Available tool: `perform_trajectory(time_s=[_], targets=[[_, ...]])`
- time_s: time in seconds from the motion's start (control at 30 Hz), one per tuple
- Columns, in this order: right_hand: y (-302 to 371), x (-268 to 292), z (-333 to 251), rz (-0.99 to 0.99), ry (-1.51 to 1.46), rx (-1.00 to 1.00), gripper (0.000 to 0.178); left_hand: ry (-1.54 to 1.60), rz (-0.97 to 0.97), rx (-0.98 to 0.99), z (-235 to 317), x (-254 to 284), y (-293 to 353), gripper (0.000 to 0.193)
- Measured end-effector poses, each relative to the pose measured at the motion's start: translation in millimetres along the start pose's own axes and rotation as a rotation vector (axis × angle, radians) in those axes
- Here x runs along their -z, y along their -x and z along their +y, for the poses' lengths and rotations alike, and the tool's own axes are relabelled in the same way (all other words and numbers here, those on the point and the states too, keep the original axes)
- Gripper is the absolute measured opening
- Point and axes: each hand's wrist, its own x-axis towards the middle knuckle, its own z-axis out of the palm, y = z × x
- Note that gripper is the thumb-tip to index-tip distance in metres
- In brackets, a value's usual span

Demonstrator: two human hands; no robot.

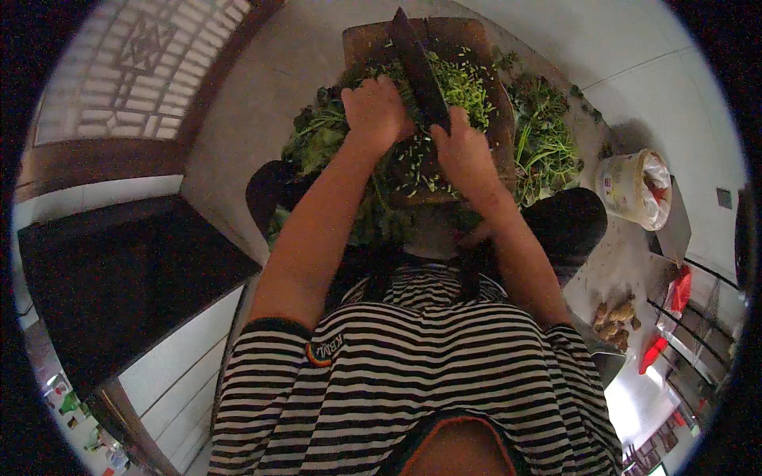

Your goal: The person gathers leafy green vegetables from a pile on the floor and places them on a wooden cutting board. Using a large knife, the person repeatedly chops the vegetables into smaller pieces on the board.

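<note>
A dark, broad-bladed kitchen knife [421, 78] is gripped by its handle in my right hand [465, 155], its tip pointing away over the wooden chopping board [367, 46]. My left hand [376, 109], fingers curled, presses on a bunch of leafy greens [327, 133] just left of the blade. The fingertips there are partly hidden. Finely chopped green pieces [467, 89] are heaped to the right of the knife, and more bits are scattered nearer me on the board.
Loose greens [546, 147] lie on the floor right of the board. Further right stands a white bucket [623, 189] with a plastic bag in it. Ginger-like roots [616, 321] are beside a rack. On the left are a black-topped cabinet [127, 278] and a lattice door [143, 71].
</note>
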Motion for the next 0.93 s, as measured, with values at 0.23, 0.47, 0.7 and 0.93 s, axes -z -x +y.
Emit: perform_trajectory(time_s=[0.23, 0.47, 0.7, 0.93], targets=[[32.9, 54.0, -37.5, 0.544, -0.214, 0.192, 0.034, -0.025, 0.034, 0.021, 10.4, -4.4, -1.5, 0.058], [6.1, 9.6, -3.3, 0.024, -0.092, 0.042, 0.035, 0.021, 0.036, 0.008, -0.7, 0.8, 4.5, 0.063], [36.9, 105.7, -38.5, 0.477, -0.171, 0.188, 0.017, 0.053, 0.110, -0.199, 9.9, 25.1, 20.7, 0.056], [10.1, 30.9, 9.6, 0.547, -0.086, 0.240, 0.064, 0.066, 0.134, -0.278, 11.5, 3.2, 15.1, 0.052]])
